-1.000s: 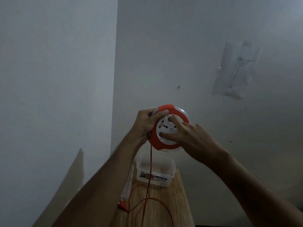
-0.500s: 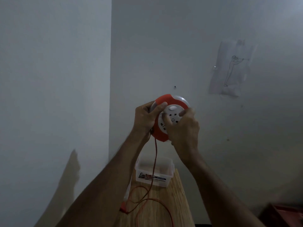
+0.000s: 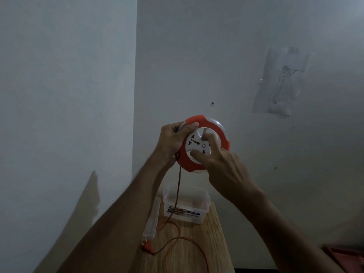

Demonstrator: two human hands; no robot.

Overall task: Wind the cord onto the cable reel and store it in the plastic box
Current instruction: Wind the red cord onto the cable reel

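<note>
Reel (image 3: 204, 143) held above box (image 3: 185, 211) – lid (image 3: 152, 219) left, plug (image 3: 146, 247) prob. on bench (image 3: 197, 243).

The right hand (image 3: 220, 160) has turned, fingers now spread across the reel (image 3: 206, 143).

We are facing a corner where two pale grey walls (image 3: 69, 95) are meeting, and dim light is falling unevenly across them. A sheet of paper (image 3: 279, 81) with a line drawing of a figure is hanging on the right-hand wall, with a small dark mark (image 3: 213, 103) left of it. A narrow wooden table (image 3: 197, 249) is standing below, throwing a shadow (image 3: 86, 203) on the left-hand wall. Something reddish (image 3: 342, 257) is showing at the lower right.
</note>
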